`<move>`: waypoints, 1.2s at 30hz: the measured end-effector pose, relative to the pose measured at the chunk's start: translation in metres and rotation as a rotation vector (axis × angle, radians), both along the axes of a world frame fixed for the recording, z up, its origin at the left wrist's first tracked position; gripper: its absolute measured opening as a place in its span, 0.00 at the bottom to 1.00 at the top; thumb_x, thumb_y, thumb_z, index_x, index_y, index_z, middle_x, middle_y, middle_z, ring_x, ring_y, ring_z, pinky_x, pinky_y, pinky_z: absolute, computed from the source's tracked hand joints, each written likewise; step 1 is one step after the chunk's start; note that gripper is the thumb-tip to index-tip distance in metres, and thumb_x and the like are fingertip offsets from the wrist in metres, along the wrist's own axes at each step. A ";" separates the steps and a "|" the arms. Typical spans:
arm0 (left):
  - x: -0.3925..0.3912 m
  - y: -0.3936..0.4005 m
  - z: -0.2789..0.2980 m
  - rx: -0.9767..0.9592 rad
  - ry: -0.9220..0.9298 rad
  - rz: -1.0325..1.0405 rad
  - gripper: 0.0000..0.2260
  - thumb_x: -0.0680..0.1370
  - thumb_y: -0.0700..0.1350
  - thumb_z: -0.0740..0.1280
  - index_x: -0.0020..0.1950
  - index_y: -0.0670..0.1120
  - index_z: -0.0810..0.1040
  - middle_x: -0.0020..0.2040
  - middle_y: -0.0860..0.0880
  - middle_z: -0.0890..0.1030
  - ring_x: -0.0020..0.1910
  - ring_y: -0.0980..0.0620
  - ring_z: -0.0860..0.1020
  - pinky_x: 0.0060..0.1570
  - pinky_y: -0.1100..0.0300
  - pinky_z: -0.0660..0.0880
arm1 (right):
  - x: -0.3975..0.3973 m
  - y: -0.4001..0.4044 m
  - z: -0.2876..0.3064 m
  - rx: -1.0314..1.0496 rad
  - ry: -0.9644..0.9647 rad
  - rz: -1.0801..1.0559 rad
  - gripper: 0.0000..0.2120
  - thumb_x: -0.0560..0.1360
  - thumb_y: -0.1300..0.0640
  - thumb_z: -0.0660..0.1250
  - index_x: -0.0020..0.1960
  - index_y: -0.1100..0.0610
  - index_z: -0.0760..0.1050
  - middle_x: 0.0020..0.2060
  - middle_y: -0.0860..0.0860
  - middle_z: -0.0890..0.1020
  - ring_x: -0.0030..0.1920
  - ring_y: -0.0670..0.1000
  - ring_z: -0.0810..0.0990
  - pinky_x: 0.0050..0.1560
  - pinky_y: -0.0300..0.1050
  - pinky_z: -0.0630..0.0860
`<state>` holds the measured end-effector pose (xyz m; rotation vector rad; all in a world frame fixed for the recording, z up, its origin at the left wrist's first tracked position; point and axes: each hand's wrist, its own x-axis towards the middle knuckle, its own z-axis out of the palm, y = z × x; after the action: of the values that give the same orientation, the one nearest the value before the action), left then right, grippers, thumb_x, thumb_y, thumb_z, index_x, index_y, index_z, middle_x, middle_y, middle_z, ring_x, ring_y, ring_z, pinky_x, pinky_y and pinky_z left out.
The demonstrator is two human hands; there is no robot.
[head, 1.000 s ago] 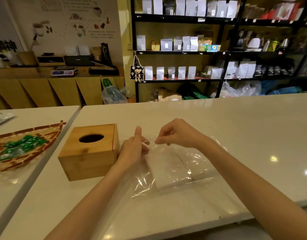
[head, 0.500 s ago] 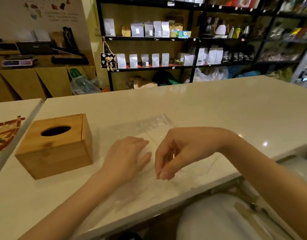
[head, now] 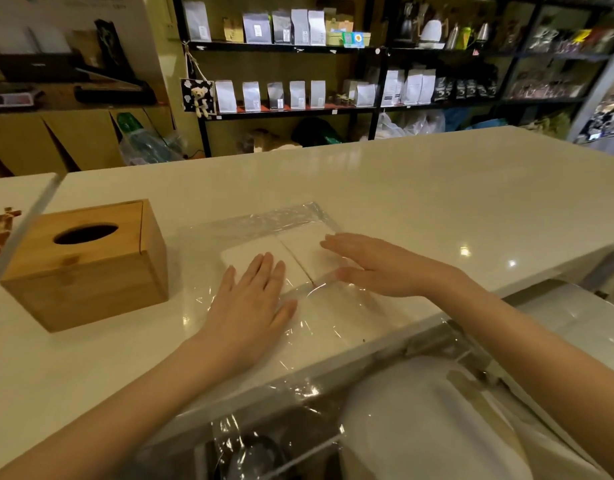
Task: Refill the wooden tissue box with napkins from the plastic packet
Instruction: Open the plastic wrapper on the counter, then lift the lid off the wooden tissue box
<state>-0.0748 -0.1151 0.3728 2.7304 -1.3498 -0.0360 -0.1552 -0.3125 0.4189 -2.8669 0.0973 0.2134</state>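
A: Where is the packet?

B: The plastic packet [head: 298, 271] lies flat on the white counter [head: 437, 202], near the counter's near edge. Its loose clear end spills over that edge and hangs down below it. Inside, two white stacks of napkins [head: 264, 249] sit side by side at the packet's far end.

A: And the hands?

B: The left hand [head: 253, 299] is spread wide, palm down, pressing flat on the plastic over the near corner of the left stack. The right hand [head: 374, 265] is also open, fingers straight and together, laid across the right stack with the fingertips pointing left. Neither one grips anything.

A: The box?

B: The wooden tissue box [head: 90, 265] stands upright toward the counter's left end, just beside the packet's left edge but apart from it. Its oval slot faces up and looks dark inside. The lid is on.

A: Room to move?

B: Plenty. The far half of the counter and its whole right side are bare, up to the far edge. Left of the box the counter ends at a seam with a second surface [head: 7, 195]. Behind stand dark shelves [head: 298, 50] with pouches.
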 end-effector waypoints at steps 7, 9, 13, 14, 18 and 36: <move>0.035 -0.007 0.000 0.014 0.024 0.060 0.31 0.76 0.60 0.39 0.76 0.46 0.44 0.78 0.49 0.45 0.76 0.53 0.43 0.73 0.52 0.40 | 0.033 -0.013 -0.029 -0.027 0.022 -0.024 0.26 0.81 0.51 0.50 0.75 0.52 0.45 0.77 0.49 0.45 0.76 0.47 0.42 0.74 0.50 0.42; 0.048 -0.012 -0.001 -0.002 0.036 0.073 0.27 0.79 0.57 0.43 0.76 0.46 0.45 0.78 0.48 0.45 0.76 0.53 0.43 0.73 0.51 0.41 | 0.044 -0.016 -0.032 -0.029 -0.006 -0.028 0.26 0.81 0.50 0.49 0.76 0.52 0.45 0.77 0.49 0.45 0.76 0.48 0.42 0.74 0.51 0.42; 0.065 -0.019 -0.003 -0.037 0.037 0.084 0.26 0.80 0.54 0.45 0.76 0.46 0.46 0.78 0.49 0.46 0.76 0.53 0.44 0.74 0.50 0.42 | 0.061 -0.023 -0.043 -0.016 -0.083 -0.037 0.26 0.80 0.48 0.49 0.75 0.50 0.45 0.77 0.48 0.46 0.76 0.46 0.42 0.74 0.50 0.41; 0.069 -0.020 -0.004 -0.043 0.035 0.085 0.26 0.80 0.54 0.45 0.76 0.46 0.47 0.78 0.49 0.47 0.76 0.53 0.44 0.74 0.50 0.42 | 0.063 -0.024 -0.046 -0.018 -0.103 -0.037 0.26 0.80 0.48 0.49 0.75 0.50 0.45 0.77 0.47 0.46 0.76 0.46 0.42 0.74 0.50 0.41; 0.077 -0.020 -0.005 -0.058 0.047 0.067 0.25 0.80 0.54 0.46 0.76 0.47 0.47 0.78 0.49 0.47 0.76 0.53 0.44 0.74 0.51 0.42 | 0.070 -0.026 -0.050 0.038 -0.135 -0.045 0.26 0.81 0.48 0.49 0.76 0.49 0.46 0.77 0.46 0.47 0.76 0.46 0.43 0.75 0.52 0.42; 0.092 0.113 0.102 -0.250 0.312 0.296 0.38 0.63 0.71 0.58 0.71 0.60 0.60 0.75 0.60 0.57 0.74 0.53 0.57 0.69 0.52 0.57 | 0.119 0.115 0.025 0.477 -0.286 0.273 0.31 0.73 0.48 0.67 0.72 0.49 0.59 0.73 0.46 0.63 0.70 0.44 0.61 0.62 0.35 0.58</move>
<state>0.0172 -0.0020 0.4750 2.5484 -0.8051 -0.2424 -0.0364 -0.1977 0.4443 -2.3924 -0.3538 -0.1118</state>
